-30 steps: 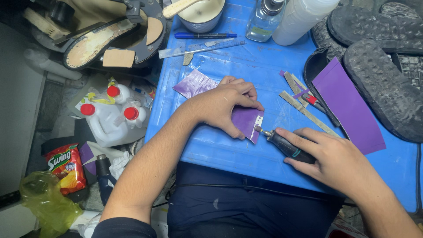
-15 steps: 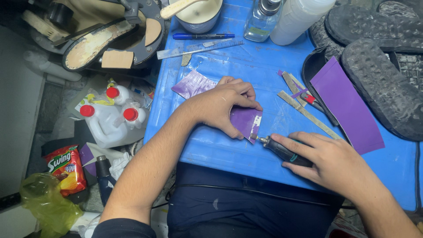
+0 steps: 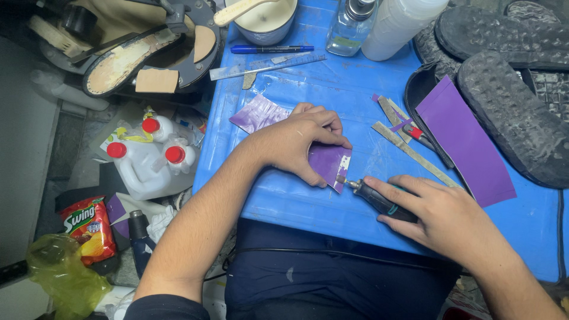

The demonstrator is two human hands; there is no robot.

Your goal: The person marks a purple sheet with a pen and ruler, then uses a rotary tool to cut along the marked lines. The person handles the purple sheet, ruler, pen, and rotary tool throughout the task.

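Observation:
My left hand (image 3: 296, 145) presses a small purple leather piece (image 3: 329, 165) flat on the blue table top (image 3: 296, 201). The piece's right edge looks pale and abraded. My right hand (image 3: 441, 216) grips a black rotary tool (image 3: 379, 200) like a pen, and its tip touches that pale edge. A second, lighter purple scrap (image 3: 258, 112) lies just behind my left hand.
A long purple strip (image 3: 465, 142) and dark shoe soles (image 3: 510, 106) lie at the right. Thin grey strips (image 3: 409, 148), a ruler (image 3: 267, 66), a blue pen (image 3: 272, 49), a bowl (image 3: 267, 18) and bottles (image 3: 352, 21) sit at the back. White jugs (image 3: 148, 163) stand on the floor.
My right hand with the rotary tool has slid slightly left and down along the piece's pale edge. My left hand has stayed on the purple piece.

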